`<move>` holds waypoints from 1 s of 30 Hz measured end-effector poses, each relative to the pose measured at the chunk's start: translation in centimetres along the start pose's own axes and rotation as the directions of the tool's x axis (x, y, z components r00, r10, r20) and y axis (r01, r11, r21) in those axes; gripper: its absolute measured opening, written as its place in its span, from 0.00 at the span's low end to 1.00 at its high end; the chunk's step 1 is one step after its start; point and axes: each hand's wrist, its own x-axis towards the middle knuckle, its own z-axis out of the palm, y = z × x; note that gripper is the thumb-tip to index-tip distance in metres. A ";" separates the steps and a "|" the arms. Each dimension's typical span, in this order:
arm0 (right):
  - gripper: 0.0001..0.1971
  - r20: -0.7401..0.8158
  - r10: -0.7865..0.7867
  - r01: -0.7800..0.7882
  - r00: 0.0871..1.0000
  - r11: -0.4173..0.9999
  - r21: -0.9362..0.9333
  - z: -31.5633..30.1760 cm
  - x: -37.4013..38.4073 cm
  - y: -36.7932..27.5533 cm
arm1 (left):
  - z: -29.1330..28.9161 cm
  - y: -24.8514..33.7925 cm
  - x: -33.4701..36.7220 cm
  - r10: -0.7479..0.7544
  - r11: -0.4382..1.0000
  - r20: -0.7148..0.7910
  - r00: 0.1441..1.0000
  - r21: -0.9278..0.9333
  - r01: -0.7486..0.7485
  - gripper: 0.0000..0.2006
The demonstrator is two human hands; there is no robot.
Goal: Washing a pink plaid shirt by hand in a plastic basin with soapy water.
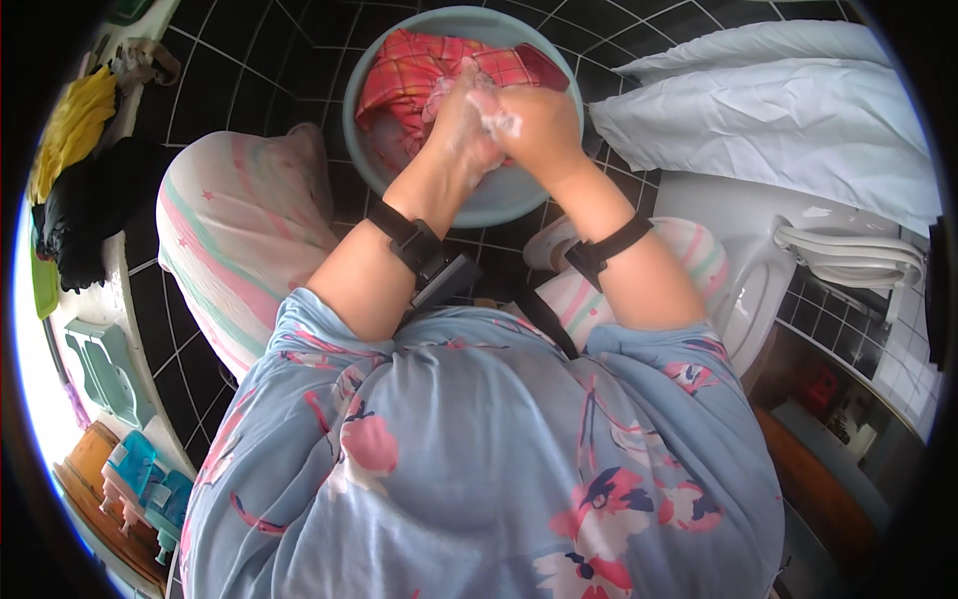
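Head view: soapy left hand (461, 130) and right hand (539, 125) meet; whether their fingers grip, I cannot tell. Below them, red checked cloth (414, 65) sits in a round, pale-blue plastic basin (511, 200), likely catching drips.

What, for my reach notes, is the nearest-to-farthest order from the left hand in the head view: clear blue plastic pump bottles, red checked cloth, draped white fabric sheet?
1. Red checked cloth: in the round light-blue basin, by the left hand.
2. Draped white fabric sheet: to the right.
3. Clear blue plastic pump bottles: lower left.
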 end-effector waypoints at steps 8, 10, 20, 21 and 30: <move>0.17 0.030 0.080 -0.080 0.996 0.997 -0.011 0.2 -0.1 0.6 | -2.6 -0.5 3.1 0.067 0.998 0.215 0.974 -0.001 -0.068 0.17; 0.18 -0.015 0.057 -0.057 0.998 0.998 -0.041 -0.2 -0.2 0.9 | 0.9 -0.8 -0.9 -0.001 0.999 0.048 0.999 0.041 -0.001 0.17; 0.14 -0.039 -0.023 0.023 0.999 1.000 0.000 0.1 -0.3 0.6 | -0.3 -0.5 -0.6 -0.007 0.992 0.110 0.994 0.126 -0.007 0.21; 0.14 -0.044 -0.023 0.023 0.999 1.000 -0.005 0.0 -0.2 1.6 | 0.7 -0.6 -1.2 -0.029 0.997 0.090 0.995 0.073 0.022 0.21; 0.23 0.393 0.452 -0.598 0.801 0.639 0.483 -2.4 1.0 3.5 | 1.1 0.8 -0.9 0.206 0.978 0.349 0.914 -0.042 -0.205 0.18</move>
